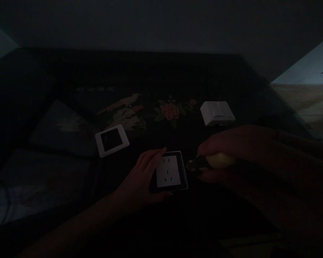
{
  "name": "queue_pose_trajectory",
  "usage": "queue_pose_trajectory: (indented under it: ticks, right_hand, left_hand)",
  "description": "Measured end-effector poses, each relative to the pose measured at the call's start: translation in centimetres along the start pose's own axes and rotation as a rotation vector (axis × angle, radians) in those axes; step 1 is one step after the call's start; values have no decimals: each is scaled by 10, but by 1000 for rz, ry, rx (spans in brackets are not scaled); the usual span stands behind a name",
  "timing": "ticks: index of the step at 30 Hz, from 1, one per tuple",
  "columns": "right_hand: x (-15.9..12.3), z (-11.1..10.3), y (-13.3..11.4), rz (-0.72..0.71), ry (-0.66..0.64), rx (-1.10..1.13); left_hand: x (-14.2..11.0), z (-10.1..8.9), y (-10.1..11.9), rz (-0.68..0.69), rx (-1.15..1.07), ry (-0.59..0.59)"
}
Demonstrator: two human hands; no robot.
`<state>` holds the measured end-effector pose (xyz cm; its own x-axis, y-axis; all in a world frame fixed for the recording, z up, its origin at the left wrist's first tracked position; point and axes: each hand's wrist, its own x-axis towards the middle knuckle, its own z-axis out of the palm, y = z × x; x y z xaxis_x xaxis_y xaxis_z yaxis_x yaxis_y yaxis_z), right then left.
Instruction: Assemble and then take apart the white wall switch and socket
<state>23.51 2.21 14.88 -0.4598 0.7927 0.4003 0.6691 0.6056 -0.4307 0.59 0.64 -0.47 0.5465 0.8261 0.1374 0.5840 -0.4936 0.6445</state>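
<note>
In the dim light a white power socket (168, 172) with several slots lies face up on the dark table, its thin pale edge showing round a darker border. My left hand (144, 177) grips it from the left, fingers over the far edge and thumb along the near edge. From the right, my right hand (231, 147) holds a screwdriver (219, 160) by its yellowish handle. The shaft points left and its tip is at the right border of the socket; whether it sits on a screw is too dark to tell.
A white square cover frame (112, 139) lies to the left of the socket. Toward the back right stands a white box-shaped switch or socket unit (218, 113). The dark tabletop (156, 75) bears a printed bird, flowers and lettering. A pale wall rises behind.
</note>
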Motion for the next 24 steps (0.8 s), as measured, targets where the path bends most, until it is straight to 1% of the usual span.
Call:
queue_pose_trajectory:
  ticks: [3, 5, 9, 12, 15, 16, 21, 23, 24]
  right_hand:
    - [-3, 2, 1, -19, 47, -8]
    - [-3, 3, 1, -35, 57, -22]
    - [0, 0, 2, -71, -39, 37]
    - [-2, -4, 3, -49, -116, 85]
    - [-4, -6, 3, -27, -132, 107]
    - [-4, -6, 2, -34, -124, 116]
    - [2, -3, -1, -90, 33, 197]
    - [3, -2, -1, -102, 61, 214]
    - [3, -1, -1, -95, 51, 204]
  left_hand:
    - [0, -1, 0, -13, -3, -8]
    - [0, -1, -1, -25, -3, -11]
    - [0, 0, -2, -5, -5, 10]
    - [0, 1, -2, 4, 1, 8]
    - [0, 1, -2, 13, 12, 1]
    - [0, 1, -2, 18, 14, 3]
    - [0, 0, -1, 18, 3, 11]
    - [1, -1, 0, 8, 1, 1]
    - [1, -1, 0, 5, 2, -5]
